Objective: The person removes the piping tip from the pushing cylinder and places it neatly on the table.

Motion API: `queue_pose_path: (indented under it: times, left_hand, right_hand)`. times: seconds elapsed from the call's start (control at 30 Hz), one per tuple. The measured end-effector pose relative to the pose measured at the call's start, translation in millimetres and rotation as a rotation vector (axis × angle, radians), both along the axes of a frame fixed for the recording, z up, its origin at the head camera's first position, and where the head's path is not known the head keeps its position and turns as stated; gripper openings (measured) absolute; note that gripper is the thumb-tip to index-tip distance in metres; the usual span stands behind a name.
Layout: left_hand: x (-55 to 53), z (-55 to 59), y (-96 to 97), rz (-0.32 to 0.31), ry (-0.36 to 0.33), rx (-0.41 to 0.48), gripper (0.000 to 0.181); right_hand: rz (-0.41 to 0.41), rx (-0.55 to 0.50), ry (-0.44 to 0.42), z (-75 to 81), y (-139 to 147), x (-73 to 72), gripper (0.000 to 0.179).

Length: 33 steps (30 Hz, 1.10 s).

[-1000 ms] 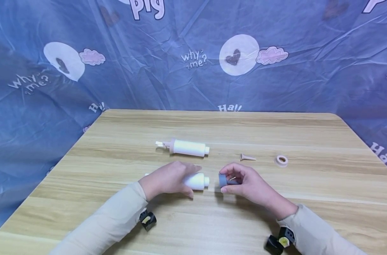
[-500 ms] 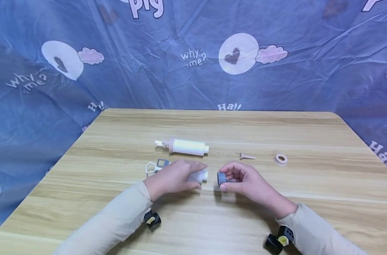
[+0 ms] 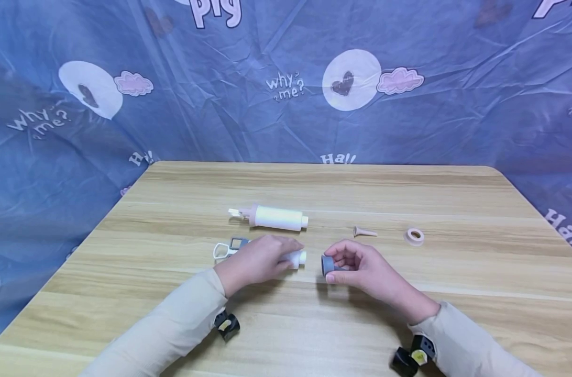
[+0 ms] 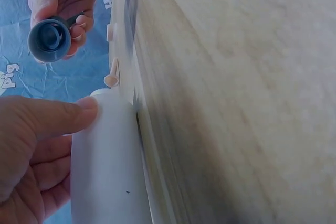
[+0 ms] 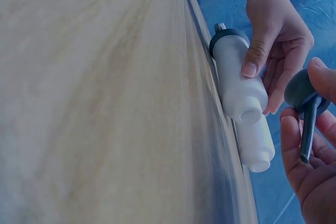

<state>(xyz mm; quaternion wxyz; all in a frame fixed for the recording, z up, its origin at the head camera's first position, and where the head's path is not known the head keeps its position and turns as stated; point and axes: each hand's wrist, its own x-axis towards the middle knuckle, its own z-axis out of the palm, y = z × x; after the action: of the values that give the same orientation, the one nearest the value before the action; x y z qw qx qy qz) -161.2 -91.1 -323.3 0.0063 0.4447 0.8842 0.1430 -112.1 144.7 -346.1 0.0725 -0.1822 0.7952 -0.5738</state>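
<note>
A white cylindrical tube (image 3: 294, 259) with a narrow neck lies under my left hand (image 3: 257, 262), its neck facing right. My thumb and fingers grip it from both sides, as the left wrist view shows. Behind the hand stick out its grey collar (image 3: 239, 243) and a white loop handle (image 3: 221, 251). Across a short gap, my right hand (image 3: 356, 264) pinches a grey-blue funnel-shaped piece (image 3: 328, 266) by its wide cup. The cup's mouth faces the tube's neck. Its thin stem (image 5: 310, 129) points back toward the right palm.
Farther back lies a second white tube (image 3: 278, 218) with a pink collar and white handle. To its right are a small pink funnel-shaped piece (image 3: 363, 231) and a pink ring (image 3: 414, 236). A blue printed cloth (image 3: 220, 104) hangs behind the wooden table (image 3: 314, 188).
My left hand has shifted slightly right and up over the white tube, so its collar and loop handle now show. The tube has turned slightly. The right hand stays nearly still.
</note>
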Motion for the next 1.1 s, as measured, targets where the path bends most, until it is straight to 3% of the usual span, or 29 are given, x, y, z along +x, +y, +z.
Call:
queue_pose_path:
  times: [0.27, 0.43, 0.6, 0.9, 1.1]
  left_hand:
    - [-2.0, -1.4, 1.1, 0.038, -0.022, -0.010, 0.040]
    - [-0.7, -2.7, 0.8, 0.049, 0.014, 0.022, 0.044]
    - [6.2, -2.1, 4.8, 0.010, 0.030, 0.164, 0.042]
    - [23.6, -7.3, 19.1, -0.094, -0.067, 0.531, 0.044]
    - [28.9, -10.2, 27.0, -0.088, -0.101, 0.637, 0.044]
  right_hand:
    - [0.005, -0.001, 0.003, -1.4, 0.3, -0.6, 0.040]
    - [0.007, -0.021, -0.009, -1.5, 0.8, -0.4, 0.040]
    - [-0.010, -0.048, -0.030, -1.6, 0.6, -0.9, 0.040]
    - [-0.056, -0.110, -0.045, 2.6, -0.2, 0.6, 0.036]
    - [-0.010, -0.159, -0.050, 2.1, -0.1, 1.3, 0.031]
